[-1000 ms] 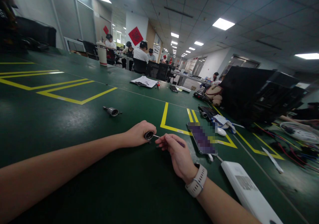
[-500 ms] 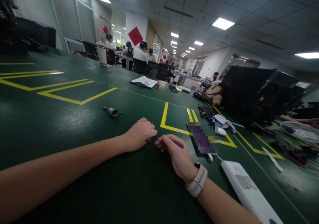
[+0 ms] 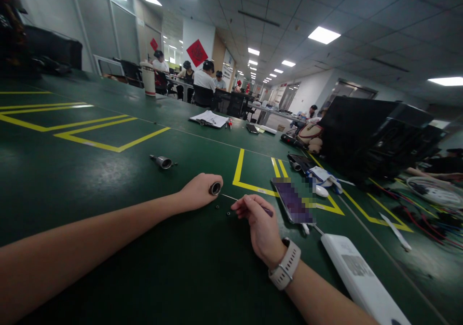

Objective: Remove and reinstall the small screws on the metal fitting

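Note:
My left hand [image 3: 198, 191] is closed round a dark metal cylindrical part [image 3: 215, 188], whose open round end faces right. In my right hand [image 3: 258, 221] is a thin screwdriver [image 3: 266, 211] with a purple handle, its slim shaft pointing left towards the metal part. Shaft and part look slightly apart. Two tiny dark pieces, one a small nut [image 3: 228, 213], lie on the green table [image 3: 173, 267] below and between the hands. Another metal part [image 3: 164, 162] lies on its side beyond my left forearm.
Right of my hands lie a phone [image 3: 292, 202] and a white power strip [image 3: 361, 277]. A clipboard [image 3: 210, 118], a cup [image 3: 148, 79], a glove [image 3: 324, 176] and cables [image 3: 423, 209] are farther off. People sit in the background.
My left hand has turned, so the open end of the metal part now shows. My right hand has shifted slightly right, and the screwdriver's shaft and small pieces are more visible.

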Action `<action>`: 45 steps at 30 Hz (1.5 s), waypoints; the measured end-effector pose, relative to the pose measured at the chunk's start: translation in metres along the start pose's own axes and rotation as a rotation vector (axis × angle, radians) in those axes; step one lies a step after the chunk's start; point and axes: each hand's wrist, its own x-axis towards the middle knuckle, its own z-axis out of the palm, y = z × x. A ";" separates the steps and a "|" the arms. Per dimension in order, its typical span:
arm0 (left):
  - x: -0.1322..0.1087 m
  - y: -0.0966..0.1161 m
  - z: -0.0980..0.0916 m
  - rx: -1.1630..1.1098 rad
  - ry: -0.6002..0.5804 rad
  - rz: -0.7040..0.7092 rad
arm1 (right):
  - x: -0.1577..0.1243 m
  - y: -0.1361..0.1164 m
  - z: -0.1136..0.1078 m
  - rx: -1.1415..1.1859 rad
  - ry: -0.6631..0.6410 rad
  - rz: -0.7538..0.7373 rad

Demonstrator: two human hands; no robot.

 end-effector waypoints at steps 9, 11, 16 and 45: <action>0.000 0.004 -0.002 0.015 -0.038 -0.113 | 0.007 0.008 -0.004 -0.142 0.224 -0.079; 0.001 0.006 -0.002 0.040 -0.061 -0.119 | 0.008 0.008 -0.004 -0.142 0.218 -0.064; 0.002 0.012 -0.003 0.107 -0.063 -0.062 | 0.009 0.008 -0.004 -0.108 0.246 -0.067; -0.042 0.006 -0.033 0.575 -0.181 0.120 | 0.015 0.005 -0.011 0.000 0.405 -0.085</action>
